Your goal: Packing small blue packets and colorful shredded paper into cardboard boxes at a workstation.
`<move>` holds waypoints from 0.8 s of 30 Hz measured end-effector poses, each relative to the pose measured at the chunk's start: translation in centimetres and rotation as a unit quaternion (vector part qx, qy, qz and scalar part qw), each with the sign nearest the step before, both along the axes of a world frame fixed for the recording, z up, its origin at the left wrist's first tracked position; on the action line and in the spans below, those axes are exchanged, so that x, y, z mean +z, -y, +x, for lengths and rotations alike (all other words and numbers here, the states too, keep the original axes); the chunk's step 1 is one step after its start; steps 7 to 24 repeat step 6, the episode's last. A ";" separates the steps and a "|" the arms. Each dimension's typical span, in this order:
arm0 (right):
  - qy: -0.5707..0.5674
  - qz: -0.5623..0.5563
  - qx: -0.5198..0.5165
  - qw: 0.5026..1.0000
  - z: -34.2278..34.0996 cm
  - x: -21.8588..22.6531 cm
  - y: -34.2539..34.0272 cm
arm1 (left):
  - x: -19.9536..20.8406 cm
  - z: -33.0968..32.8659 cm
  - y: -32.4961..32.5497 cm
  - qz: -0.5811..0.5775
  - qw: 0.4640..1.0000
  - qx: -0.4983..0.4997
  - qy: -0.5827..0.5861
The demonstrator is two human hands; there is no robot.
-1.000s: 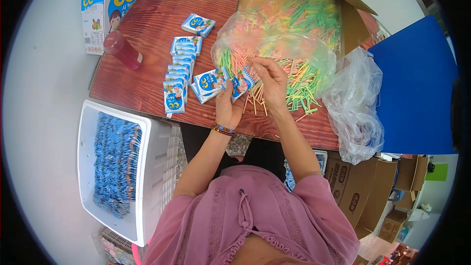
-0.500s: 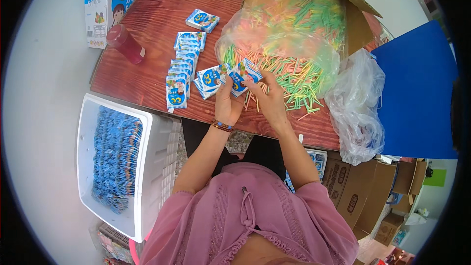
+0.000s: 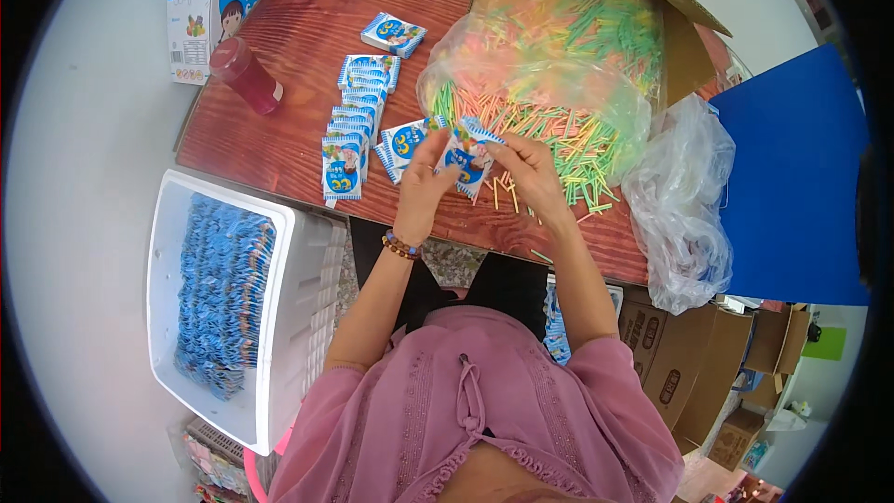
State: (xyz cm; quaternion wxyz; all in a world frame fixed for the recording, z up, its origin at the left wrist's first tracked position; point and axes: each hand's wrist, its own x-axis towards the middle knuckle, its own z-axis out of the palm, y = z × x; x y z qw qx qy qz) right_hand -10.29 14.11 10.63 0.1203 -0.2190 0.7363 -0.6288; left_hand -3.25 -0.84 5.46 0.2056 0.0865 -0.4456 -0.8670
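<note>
In front of me, a small blue-and-white packet point(image 3: 468, 160) is held up between my two hands. My left hand point(image 3: 421, 188) grips its left side with thumb and fingers. The fingers of my right hand point(image 3: 535, 177) pinch its upper right corner. A few similar packets point(image 3: 400, 143) lie on the table just behind my left hand. Further left, an overlapping row of packets point(image 3: 343, 168) runs away from me, with a short stack of packets point(image 3: 393, 35) beyond it. Loose thin pastel sticks point(image 3: 582, 163) spill out near my right hand.
Behind the sticks, a cardboard box point(image 3: 684, 56) holds a clear bag full of them. Crumpled plastic point(image 3: 680, 205) hangs over the table's right edge beside a blue panel point(image 3: 792, 177). A pink-red jar point(image 3: 247, 76) stands left. Below it, a white crate point(image 3: 303, 317) contains many blue packets.
The packet between my hands has turned more upright. My left hand has shifted from beneath it to its left side, and my right hand has moved slightly right.
</note>
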 end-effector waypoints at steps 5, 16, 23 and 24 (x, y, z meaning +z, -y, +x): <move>0.091 -0.058 0.055 0.993 0.0 -2.7 1.7 | -1.9 1.3 3.4 -0.051 0.991 -0.099 0.080; 0.112 -0.071 0.061 0.989 -0.1 -3.1 2.2 | -2.0 1.6 3.8 -0.049 0.991 -0.097 0.079; 0.112 -0.071 0.061 0.989 -0.1 -3.1 2.2 | -2.0 1.6 3.8 -0.049 0.991 -0.097 0.079; 0.112 -0.071 0.061 0.989 -0.1 -3.1 2.2 | -2.0 1.6 3.8 -0.049 0.991 -0.097 0.079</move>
